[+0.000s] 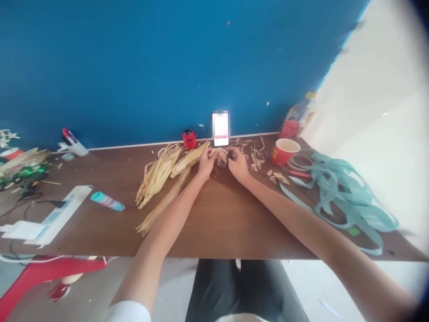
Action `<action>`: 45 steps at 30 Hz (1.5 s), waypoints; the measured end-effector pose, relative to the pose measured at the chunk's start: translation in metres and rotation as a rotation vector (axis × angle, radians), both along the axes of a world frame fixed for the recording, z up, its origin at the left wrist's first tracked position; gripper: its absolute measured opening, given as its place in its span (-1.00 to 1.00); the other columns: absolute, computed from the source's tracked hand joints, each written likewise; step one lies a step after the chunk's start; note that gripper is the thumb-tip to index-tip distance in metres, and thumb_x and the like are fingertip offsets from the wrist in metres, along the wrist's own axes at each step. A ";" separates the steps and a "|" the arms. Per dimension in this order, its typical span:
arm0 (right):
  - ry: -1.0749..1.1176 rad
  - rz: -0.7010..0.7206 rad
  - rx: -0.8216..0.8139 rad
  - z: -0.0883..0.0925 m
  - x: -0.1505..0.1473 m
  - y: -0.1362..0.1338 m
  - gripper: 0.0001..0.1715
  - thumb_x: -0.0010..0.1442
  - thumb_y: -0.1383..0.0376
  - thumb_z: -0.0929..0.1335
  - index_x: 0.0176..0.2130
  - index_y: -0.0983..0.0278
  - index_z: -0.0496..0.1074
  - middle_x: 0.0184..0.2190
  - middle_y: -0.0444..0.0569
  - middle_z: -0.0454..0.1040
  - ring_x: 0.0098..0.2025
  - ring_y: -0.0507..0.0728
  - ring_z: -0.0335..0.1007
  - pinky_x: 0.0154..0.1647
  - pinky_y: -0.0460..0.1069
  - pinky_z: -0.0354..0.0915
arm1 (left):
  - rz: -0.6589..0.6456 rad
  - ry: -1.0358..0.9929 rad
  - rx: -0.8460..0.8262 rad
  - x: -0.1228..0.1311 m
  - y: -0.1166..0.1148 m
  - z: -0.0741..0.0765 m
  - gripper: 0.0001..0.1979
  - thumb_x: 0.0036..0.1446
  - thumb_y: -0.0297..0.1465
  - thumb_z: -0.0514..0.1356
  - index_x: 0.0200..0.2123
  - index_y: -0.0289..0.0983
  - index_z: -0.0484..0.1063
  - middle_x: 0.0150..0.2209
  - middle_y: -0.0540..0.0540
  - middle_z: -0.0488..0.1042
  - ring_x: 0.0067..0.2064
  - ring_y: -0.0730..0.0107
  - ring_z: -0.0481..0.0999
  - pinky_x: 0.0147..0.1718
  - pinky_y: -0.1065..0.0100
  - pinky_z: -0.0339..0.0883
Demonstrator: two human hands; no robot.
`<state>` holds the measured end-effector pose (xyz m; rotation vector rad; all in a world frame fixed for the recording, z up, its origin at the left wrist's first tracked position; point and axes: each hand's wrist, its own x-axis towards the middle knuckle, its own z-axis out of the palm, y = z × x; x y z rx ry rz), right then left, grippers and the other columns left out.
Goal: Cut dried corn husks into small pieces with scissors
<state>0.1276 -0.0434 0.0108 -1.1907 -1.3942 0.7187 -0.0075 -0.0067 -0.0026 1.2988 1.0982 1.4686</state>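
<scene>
Starting at the far left of the brown wooden worktop (100, 232), which runs along a blue wall (167, 67), there is one spray of white artificial flowers (6, 139) and one cluttered heap lit with green (23, 172). Nearer sit one white cup (78, 149) with a red-topped implement in it, one white power strip (56, 214), one white charger (23, 230) and one teal tube (107, 201) lying on its side.

Three long dried corn husk bundles (164, 179) fan out toward the middle, with one red spool (189, 139) behind them. One upright phone (220, 129) glows against the wall, its screen blurred.

Just in front of the phone, the person's left hand (207, 163) and right hand (238, 165) nearly meet above the worktop. Their fingers (214, 154) curl in narrowly, both pinching one small pale husk piece (219, 157), crumpled and papery, with a dark object (228, 157) against it that is too small to identify.

To the right lie scattered husk scraps (255, 162), one red paper cup (284, 151), one plastic bottle (298, 117) against the wall, one red-handled tool (300, 174) and a loose heap of pale teal ribbon (338, 201).
</scene>
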 end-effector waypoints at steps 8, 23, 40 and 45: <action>-0.077 -0.031 0.064 0.000 -0.006 0.011 -0.62 0.01 0.22 0.34 -0.13 0.27 0.39 -0.40 -0.05 0.52 -0.35 0.12 0.43 -0.26 -0.02 0.31 | -0.097 -0.006 -0.031 -0.004 0.007 -0.008 -0.71 0.08 -0.26 0.30 -0.22 -0.25 0.31 -0.35 -0.01 0.42 -0.36 0.47 0.42 -0.31 0.41 0.33; -0.020 -0.095 -0.063 -0.002 -0.002 0.014 -0.55 -0.01 0.19 0.33 -0.10 0.28 0.41 -0.36 -0.01 0.55 -0.35 0.14 0.43 -0.30 -0.01 0.32 | 0.002 0.035 -0.007 -0.005 0.008 -0.011 -0.74 0.10 -0.28 0.27 -0.17 -0.29 0.44 -0.27 -0.09 0.51 -0.25 0.38 0.46 -0.27 0.41 0.34; -0.629 -0.056 -0.152 0.011 -0.012 -0.007 -0.63 0.03 0.24 0.34 -0.11 0.07 0.47 -0.27 -0.06 0.57 -0.20 0.24 0.46 -0.29 0.02 0.28 | 0.305 -0.164 -0.025 -0.008 0.009 -0.005 -0.76 0.21 -0.24 0.14 -0.13 -0.23 0.26 -0.33 -0.01 0.42 -0.52 0.57 0.39 -0.54 0.47 0.17; -0.654 -0.051 -0.197 0.013 -0.012 -0.008 -0.62 0.07 0.21 0.32 -0.07 0.08 0.46 -0.22 -0.08 0.57 -0.13 0.23 0.47 -0.19 0.04 0.33 | 0.244 -0.206 0.007 -0.006 0.008 -0.003 -0.78 0.20 -0.36 0.16 -0.09 -0.23 0.25 -0.38 0.03 0.41 -0.51 0.57 0.40 -0.53 0.50 0.19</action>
